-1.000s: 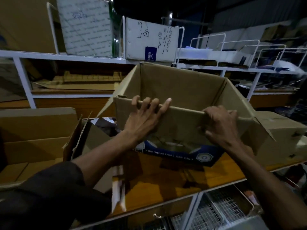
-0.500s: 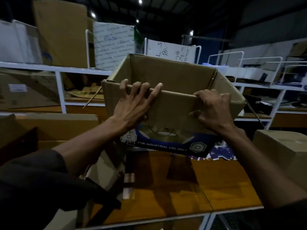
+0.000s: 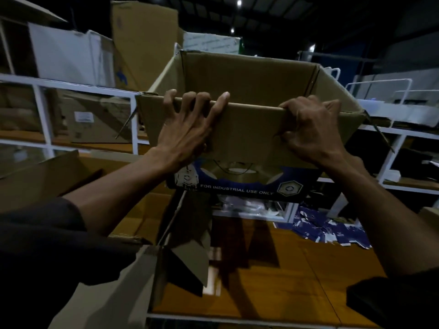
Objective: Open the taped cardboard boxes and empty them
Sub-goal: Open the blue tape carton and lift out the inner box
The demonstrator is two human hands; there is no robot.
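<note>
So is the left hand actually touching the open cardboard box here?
Touching. The head view shows the left hand on the cardboard box, its fingers hooked over the near rim.

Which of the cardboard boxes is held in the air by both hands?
The open box printed "FOR INDUSTRIAL USE ONLY": left hand and right hand grip its near rim; the others rest on shelves.

Left hand [image 3: 187, 129]: raised, back to camera, fingers spread and hooked over the near wall of the cardboard box [image 3: 249, 129]. Right hand [image 3: 311, 131]: raised, fingers curled over the same edge, thumb apparently pressed against the outside. Both forearms extended, dark sleeves pushed back.
</note>
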